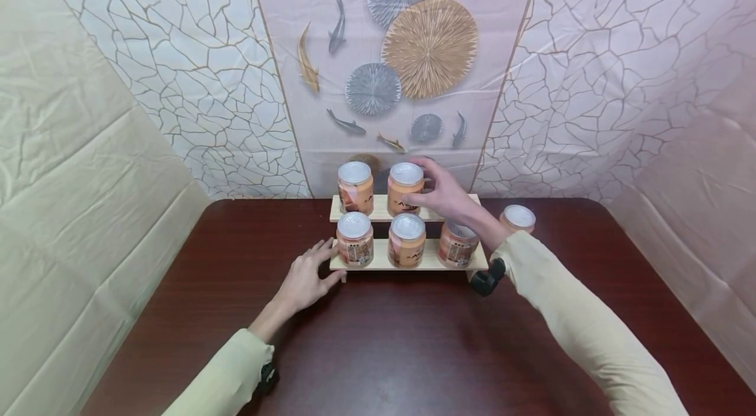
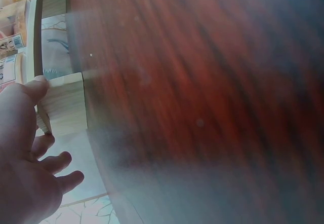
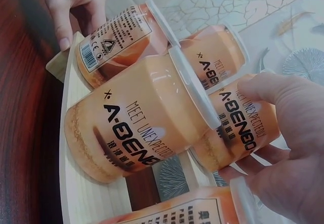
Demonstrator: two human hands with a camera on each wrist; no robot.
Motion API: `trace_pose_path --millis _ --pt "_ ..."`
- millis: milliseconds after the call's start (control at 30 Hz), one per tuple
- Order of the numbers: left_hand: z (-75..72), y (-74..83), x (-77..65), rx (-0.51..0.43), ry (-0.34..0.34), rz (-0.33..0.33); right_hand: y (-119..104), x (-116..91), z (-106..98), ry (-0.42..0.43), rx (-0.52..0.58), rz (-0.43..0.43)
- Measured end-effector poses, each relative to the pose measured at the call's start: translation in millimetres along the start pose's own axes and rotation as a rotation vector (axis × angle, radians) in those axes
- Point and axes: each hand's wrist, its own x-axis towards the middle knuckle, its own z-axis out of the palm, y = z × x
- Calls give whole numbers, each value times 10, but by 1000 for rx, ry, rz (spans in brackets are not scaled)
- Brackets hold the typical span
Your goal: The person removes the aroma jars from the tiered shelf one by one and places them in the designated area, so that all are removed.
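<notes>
A two-tier wooden rack bears several orange-labelled jars with clear ribbed lids. At its left end, my left hand grips the wood, thumb at the front and fingers round the side; the left wrist view shows the thumb against the end board. My right hand reaches over the lower tier and holds the middle jar of the upper tier, thumb and fingers on opposite sides. Another jar stands to its left. Three jars line the lower tier, including a front middle jar.
One more jar stands on the dark red table right of the rack, partly hidden by my right forearm. A patterned cloth hangs close behind the rack. Pale cloth walls flank the table.
</notes>
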Motion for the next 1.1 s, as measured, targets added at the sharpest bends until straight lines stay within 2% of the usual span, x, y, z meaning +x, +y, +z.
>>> trace_pose_path --millis 367,800,1100 --pt "14 4 -6 -4 3 2 -10 -7 -26 -5 -49 36" --pt "-2 15 4 -2 1 3 11 -5 -127 -9 27 11" --pt "-2 14 -5 3 -3 -2 6 -37 -227 7 18 20"
